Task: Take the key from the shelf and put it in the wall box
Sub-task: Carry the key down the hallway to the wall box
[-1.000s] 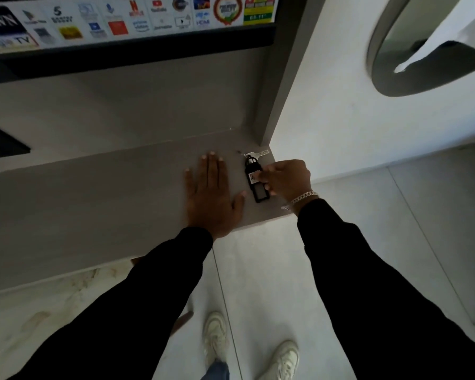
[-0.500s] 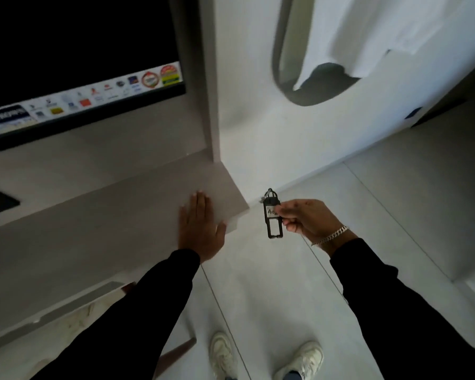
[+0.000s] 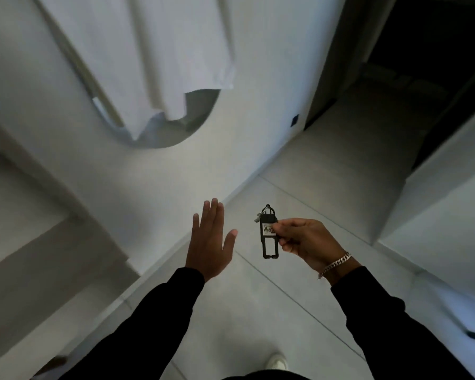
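Note:
The key (image 3: 268, 233) hangs on a long black tag with a white numbered label; a small metal key sticks out at the tag's top left. My right hand (image 3: 302, 239) pinches the tag by its label and holds it upright in the air above the floor. My left hand (image 3: 209, 242) is flat and empty, fingers apart, raised in the air left of the key. The grey shelf (image 3: 39, 259) lies at the left edge, behind my left hand. No wall box is visible.
A white wall (image 3: 176, 171) runs ahead, with an oval mirror (image 3: 181, 127) partly covered by a hanging white cloth (image 3: 159, 56). Pale tiled floor (image 3: 327, 174) leads right to a dark doorway (image 3: 422, 50). A white cabinet front (image 3: 450, 204) stands at right. One white shoe (image 3: 277, 362) shows below.
My right hand lifted the key off the shelf and carried it to the right. My left hand left the shelf and hangs free. The view turned right, away from the shelf and screen.

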Tool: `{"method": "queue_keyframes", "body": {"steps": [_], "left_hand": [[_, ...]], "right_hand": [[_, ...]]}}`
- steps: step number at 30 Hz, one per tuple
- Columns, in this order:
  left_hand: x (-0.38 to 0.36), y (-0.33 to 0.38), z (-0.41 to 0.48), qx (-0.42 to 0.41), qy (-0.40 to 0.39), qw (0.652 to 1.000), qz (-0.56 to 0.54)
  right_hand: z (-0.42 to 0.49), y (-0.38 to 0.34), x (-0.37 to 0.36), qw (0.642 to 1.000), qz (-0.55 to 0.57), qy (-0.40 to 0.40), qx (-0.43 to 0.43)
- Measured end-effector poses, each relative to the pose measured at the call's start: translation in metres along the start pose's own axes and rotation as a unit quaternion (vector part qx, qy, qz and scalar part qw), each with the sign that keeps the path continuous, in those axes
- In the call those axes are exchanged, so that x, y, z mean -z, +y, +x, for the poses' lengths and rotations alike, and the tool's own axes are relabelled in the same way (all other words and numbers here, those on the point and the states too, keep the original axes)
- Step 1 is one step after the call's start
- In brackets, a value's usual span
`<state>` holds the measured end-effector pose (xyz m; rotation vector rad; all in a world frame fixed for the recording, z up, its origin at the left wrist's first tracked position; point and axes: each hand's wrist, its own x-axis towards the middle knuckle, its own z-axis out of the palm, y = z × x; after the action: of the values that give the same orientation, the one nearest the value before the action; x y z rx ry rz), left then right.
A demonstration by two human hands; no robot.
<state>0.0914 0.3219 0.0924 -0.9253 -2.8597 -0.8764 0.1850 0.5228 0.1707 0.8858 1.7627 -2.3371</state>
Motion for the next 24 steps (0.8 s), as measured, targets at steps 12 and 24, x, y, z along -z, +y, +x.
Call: {"method": "queue_keyframes", "body": {"steps": [12,24], "left_hand": [[-0.087,0.174,0.126,-0.158,-0.024,0.984,-0.074],[-0.168,0.255,0.308,-0.251,-0.036,0.962,-0.103]], "right_hand": [[-0.001,-0.07,0.186,0.991,0.094,0.088,0.046],[0.084,-0.149,0.323,0.983,0.135,0.12,0.044]]}}
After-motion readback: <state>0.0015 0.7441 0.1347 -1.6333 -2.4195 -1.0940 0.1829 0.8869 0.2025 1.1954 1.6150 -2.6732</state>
